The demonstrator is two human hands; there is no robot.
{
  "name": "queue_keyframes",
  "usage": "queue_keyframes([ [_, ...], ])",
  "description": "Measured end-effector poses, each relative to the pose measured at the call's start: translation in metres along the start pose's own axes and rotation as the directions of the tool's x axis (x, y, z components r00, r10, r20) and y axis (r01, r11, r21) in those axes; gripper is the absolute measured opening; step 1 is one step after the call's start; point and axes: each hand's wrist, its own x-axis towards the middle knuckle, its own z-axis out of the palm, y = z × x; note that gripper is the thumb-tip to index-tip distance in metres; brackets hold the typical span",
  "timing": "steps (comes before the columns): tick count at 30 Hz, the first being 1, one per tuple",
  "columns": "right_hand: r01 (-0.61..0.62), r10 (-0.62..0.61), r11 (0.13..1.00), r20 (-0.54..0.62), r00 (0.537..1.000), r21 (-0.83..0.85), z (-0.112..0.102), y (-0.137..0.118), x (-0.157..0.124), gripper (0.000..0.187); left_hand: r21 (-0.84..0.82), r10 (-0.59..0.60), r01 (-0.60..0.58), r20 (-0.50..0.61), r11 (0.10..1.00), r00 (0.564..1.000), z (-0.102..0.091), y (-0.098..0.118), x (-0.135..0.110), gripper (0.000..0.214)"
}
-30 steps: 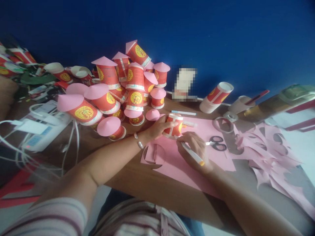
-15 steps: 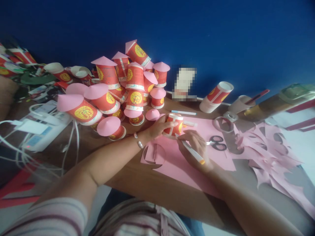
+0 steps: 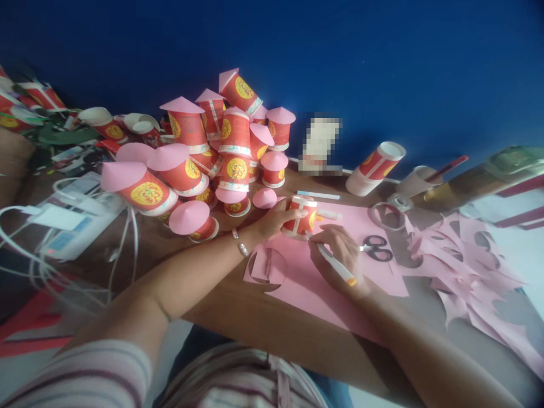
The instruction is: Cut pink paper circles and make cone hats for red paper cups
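The desk [image 3: 221, 309] carries a pink paper sheet [image 3: 306, 280], the landmark here. Behind its far left corner rises a pile of red cups with pink cone lids [image 3: 212, 153]; their yellow medallion print is too blurred to read. Just right of the sheet lie pink offcuts [image 3: 463, 255]. On the sheet's far edge stands a red paper cup [image 3: 302, 216], the left hand [image 3: 272, 220] closed round its side. The right hand [image 3: 340, 258] rests on the sheet just beside the cup, its grip shut on a white pen [image 3: 335, 264]. Black scissors [image 3: 376, 248] lie on the sheet's right part.
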Motion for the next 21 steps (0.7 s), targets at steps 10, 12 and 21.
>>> queue_keyframes([
  [10,0.005,-0.005,1.0,0.001,1.0,-0.013,0.0011,-0.0008,0.0004,0.021,-0.012,0.018,-0.019,-0.044,1.0,0.999,0.003,0.0018,-0.0007,0.024],
  [12,0.005,-0.005,1.0,0.002,1.0,-0.014,0.0011,-0.0012,0.0,0.021,-0.009,0.019,-0.019,-0.058,1.0,0.998,0.003,0.0017,-0.0009,0.024],
  [21,0.013,-0.013,1.0,0.004,1.0,-0.002,-0.0004,-0.0032,0.0033,0.02,-0.009,0.001,-0.001,-0.037,1.0,0.999,0.002,0.0016,0.0002,0.028],
])
